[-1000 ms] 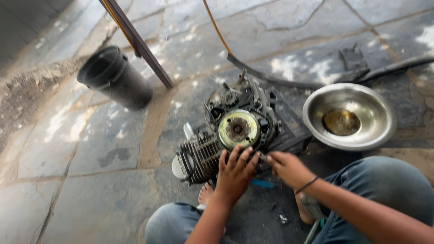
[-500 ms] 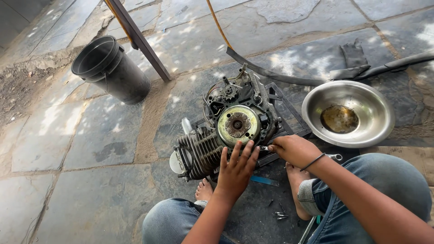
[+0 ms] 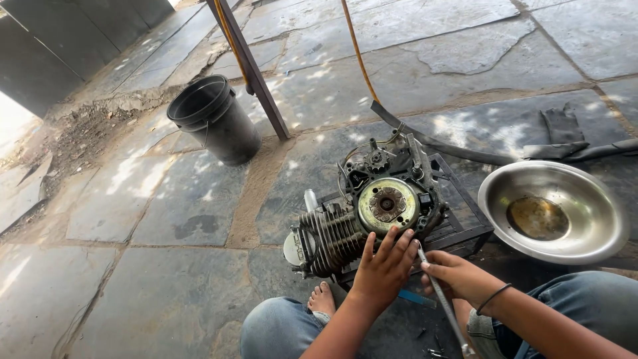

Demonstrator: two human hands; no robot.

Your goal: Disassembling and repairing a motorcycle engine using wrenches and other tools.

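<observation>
A greasy motorcycle engine [image 3: 359,213] with a finned cylinder and a round yellowish flywheel [image 3: 387,203] rests on a dark metal stand [image 3: 458,229] on the stone floor. My left hand [image 3: 384,267] lies flat with spread fingers against the engine's near side, just below the flywheel. My right hand [image 3: 454,274] grips a long slim metal tool [image 3: 442,299] whose tip points at the engine's lower edge next to the left fingers. My bare foot [image 3: 323,299] shows under the engine, between my knees in jeans.
A steel bowl [image 3: 585,229] holding dark oily liquid sits to the right of the engine. A black bucket [image 3: 216,119] stands at the back left beside a slanted metal bar [image 3: 256,73]. A black rubber strip [image 3: 465,153] and an orange hose [image 3: 355,50] lie behind.
The view has pulled back and steadied. My right hand has shifted from the engine's edge down to grip the slim tool; my left hand stays on the engine.
</observation>
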